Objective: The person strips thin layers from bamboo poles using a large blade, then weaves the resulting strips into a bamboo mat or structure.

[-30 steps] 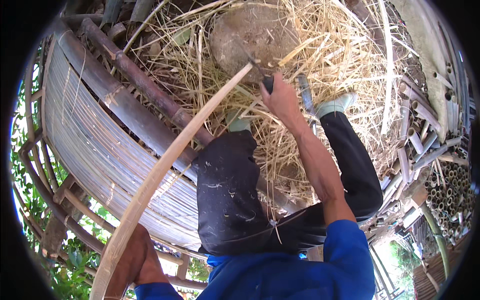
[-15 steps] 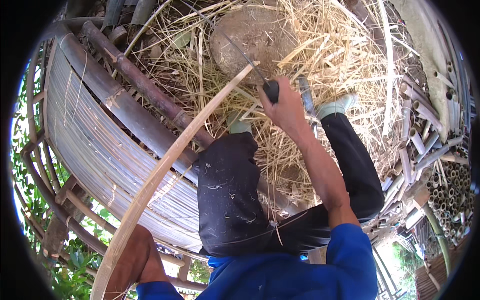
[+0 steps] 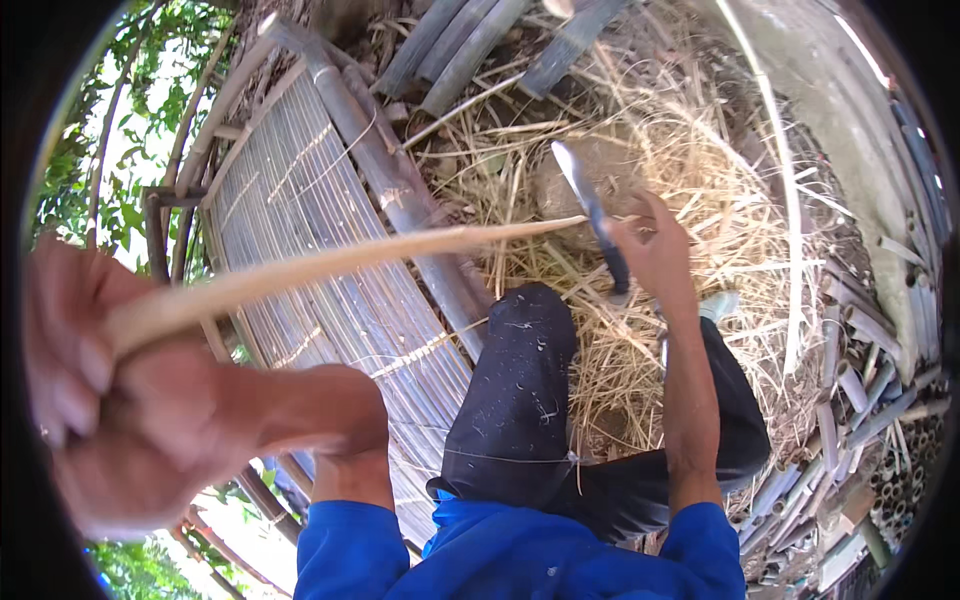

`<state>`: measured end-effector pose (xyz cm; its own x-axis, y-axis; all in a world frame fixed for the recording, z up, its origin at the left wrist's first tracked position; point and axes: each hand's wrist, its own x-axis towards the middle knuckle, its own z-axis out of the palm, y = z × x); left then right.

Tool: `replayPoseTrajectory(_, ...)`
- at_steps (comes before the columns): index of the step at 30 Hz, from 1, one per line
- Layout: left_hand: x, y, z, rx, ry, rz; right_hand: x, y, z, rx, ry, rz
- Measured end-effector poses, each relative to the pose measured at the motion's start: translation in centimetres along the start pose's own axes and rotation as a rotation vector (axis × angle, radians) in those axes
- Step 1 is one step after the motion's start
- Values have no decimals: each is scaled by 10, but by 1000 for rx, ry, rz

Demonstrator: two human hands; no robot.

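Note:
My left hand (image 3: 150, 390), large and close at the left, is wrapped round the thick end of a long pale bamboo strip (image 3: 350, 256). The strip runs rightward across the view and narrows toward my right hand (image 3: 660, 250). There my bent fingers hold a knife (image 3: 592, 205) near where blade and handle meet. Its bright blade points up and to the left, while the dark handle hangs below my fingers. The strip's thin tip meets the knife beside my fingertips; motion blur hides whether the fingers also pinch the tip.
A slatted bamboo panel (image 3: 290, 190) framed by thick poles lies at the left. Straw-like shavings (image 3: 740, 240) cover the ground around a flat brown stone or block (image 3: 560, 185). Cut bamboo tubes (image 3: 860, 330) are stacked at the right, and dark split bamboo pieces (image 3: 460, 60) lie at the far side.
My left hand has risen closer to the view, swinging the strip from steeply slanted to nearly level. My right hand has shifted right, its grip on the knife looser and the blade turned steeper.

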<state>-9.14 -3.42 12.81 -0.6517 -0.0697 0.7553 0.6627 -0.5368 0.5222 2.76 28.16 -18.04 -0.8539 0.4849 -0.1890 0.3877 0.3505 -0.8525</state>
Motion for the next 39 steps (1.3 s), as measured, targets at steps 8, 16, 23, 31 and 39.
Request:
replayPoseTrajectory(8,-37,-46,110,-193,-205,-15,-63,-139,-11,667,-142,-471)
replayPoseTrajectory(16,-59,-28,126,-199,-151,-38,-80,-147,-16,464,66,-758)
replayPoseTrajectory(23,-65,-20,118,-235,-172,-39,-116,-181,-75,212,34,-979)
replayPoseTrajectory(31,-62,-18,106,-336,-206,-59,-124,-202,-71,473,-73,-756)
replayPoseTrajectory(39,-69,-12,112,-286,-259,-71,-108,-186,-70,-366,54,-1099)
